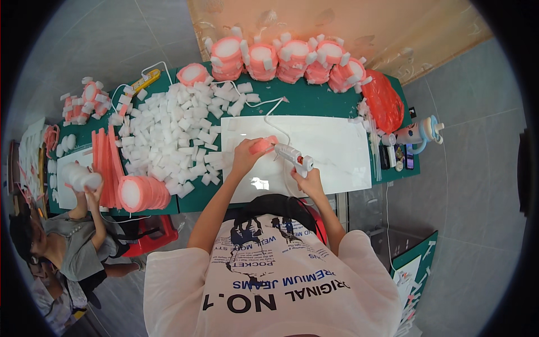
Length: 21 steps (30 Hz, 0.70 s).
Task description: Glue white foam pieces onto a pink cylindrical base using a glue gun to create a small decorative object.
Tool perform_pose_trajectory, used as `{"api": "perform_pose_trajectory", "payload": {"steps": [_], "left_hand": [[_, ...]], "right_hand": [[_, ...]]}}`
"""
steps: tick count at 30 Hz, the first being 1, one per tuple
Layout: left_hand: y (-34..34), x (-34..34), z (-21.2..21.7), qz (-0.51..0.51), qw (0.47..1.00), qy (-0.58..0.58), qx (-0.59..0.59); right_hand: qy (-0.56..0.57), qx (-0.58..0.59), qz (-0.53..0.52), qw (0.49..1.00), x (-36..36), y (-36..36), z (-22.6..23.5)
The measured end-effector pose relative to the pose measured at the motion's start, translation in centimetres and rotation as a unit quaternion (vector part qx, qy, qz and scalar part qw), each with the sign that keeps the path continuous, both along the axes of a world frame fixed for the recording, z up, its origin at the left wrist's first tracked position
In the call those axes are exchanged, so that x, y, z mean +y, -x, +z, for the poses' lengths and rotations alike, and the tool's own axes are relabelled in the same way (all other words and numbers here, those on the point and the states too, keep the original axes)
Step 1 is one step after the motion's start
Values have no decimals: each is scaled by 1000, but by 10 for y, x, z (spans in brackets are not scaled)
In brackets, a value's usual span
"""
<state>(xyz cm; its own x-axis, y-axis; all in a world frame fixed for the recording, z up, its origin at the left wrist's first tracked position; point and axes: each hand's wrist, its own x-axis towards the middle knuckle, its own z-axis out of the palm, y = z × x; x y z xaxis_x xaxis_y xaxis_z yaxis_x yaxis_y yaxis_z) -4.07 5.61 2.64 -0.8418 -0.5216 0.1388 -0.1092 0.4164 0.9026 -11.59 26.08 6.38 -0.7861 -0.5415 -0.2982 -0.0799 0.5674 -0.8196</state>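
My left hand (246, 157) is closed around a small pink foam piece (261, 146) above the white board (337, 163). In my right hand (310, 182) is a white hot glue gun (293, 155), gripped by its handle. The gun's tip points left and meets or nearly meets the foam piece; whether they touch I cannot tell. A white cord (272, 112) lies in a bend on the board behind the gun. To the left of my left hand spreads a big heap of white foam blocks (174, 123).
Stacks of pink-rimmed foam discs (227, 59) line the table's far edge beside a red plastic bag (384, 101). A tumbler (412, 133) and a phone (409, 158) are at right. Pink strips (104, 163) and a foam roll (143, 194) lie left, near a co-worker's hands (92, 194) holding white foam.
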Motion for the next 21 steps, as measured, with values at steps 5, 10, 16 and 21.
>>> {"api": "perform_pose_trajectory", "payload": {"steps": [5, 10, 16, 21], "left_hand": [[-1, -3, -10, 27, 1000, -11, 11], [-4, -13, -29, 40, 993, -108, 16], [-14, -17, -22, -28, 999, 21, -3], [-18, -3, -22, 2, 985, -172, 0]], "right_hand": [[52, 99, -11, 994, 13, 13, -1], [23, 210, -132, 969, 41, 62, -42], [67, 371, -219, 900, 85, 136, -98], [51, 358, -261, 895, 102, 157, -125]]}}
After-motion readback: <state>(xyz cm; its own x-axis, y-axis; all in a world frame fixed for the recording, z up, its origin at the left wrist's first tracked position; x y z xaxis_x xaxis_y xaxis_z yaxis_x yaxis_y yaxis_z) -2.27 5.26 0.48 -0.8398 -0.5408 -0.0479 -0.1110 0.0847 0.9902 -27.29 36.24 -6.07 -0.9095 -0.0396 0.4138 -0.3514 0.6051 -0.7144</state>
